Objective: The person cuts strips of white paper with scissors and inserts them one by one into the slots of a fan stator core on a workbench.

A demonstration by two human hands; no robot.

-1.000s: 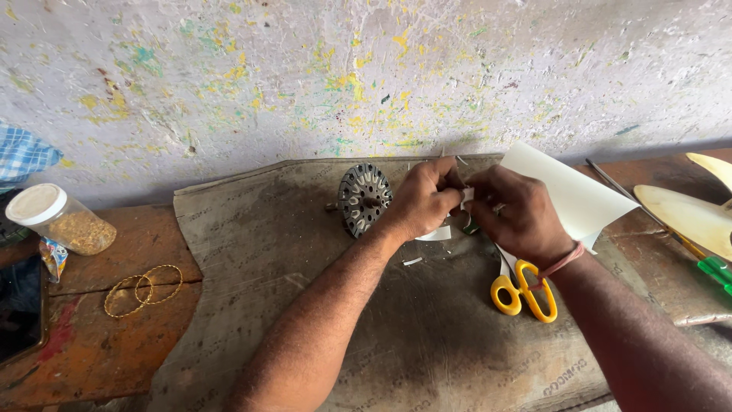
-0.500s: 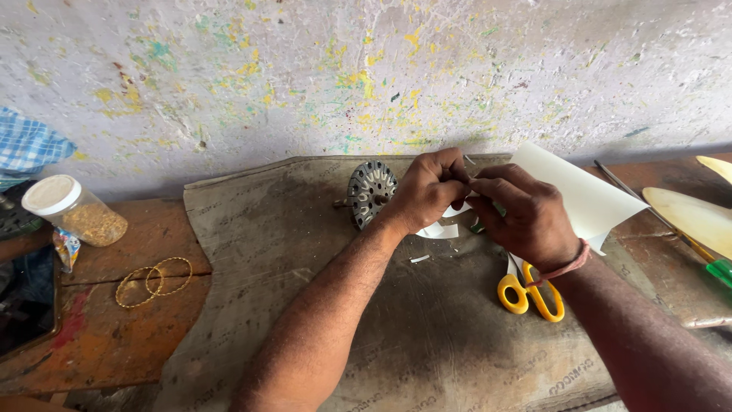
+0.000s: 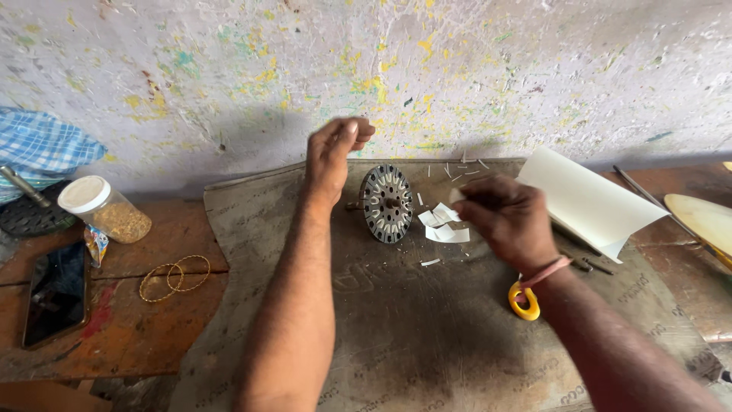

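Neither hand clamps anything that can be made out. Left hand (image 3: pixel 335 152) is raised off the mat (image 3: pixel 381 336) toward its far edge, against the paint-flecked wall (image 3: pixel 457 69); its fingers are curled loosely together with the thumb laid over them, and whether a small scrap sits inside cannot be told. Right hand (image 3: pixel 507 221) hovers low, knuckles up, fingertips drawn together and blurred, so its pinch cannot be judged either.

Between the two hands, near the far edge of the mat, stands the slotted metal motor core (image 3: pixel 386 204), set on edge with its round face turned toward the person; its short shaft pokes out to the left. It lies just below and right of the left hand, and left of the right hand. Small white paper pieces (image 3: pixel 442 225) lie touching the mat just beside the core's right side, directly at the right fingertips, so the right hand is the nearer one to them.

Behind the right wrist lie yellow-handled scissors (image 3: pixel 524 299), and a curled white paper sheet (image 3: pixel 587 202) rests toward the right edge.
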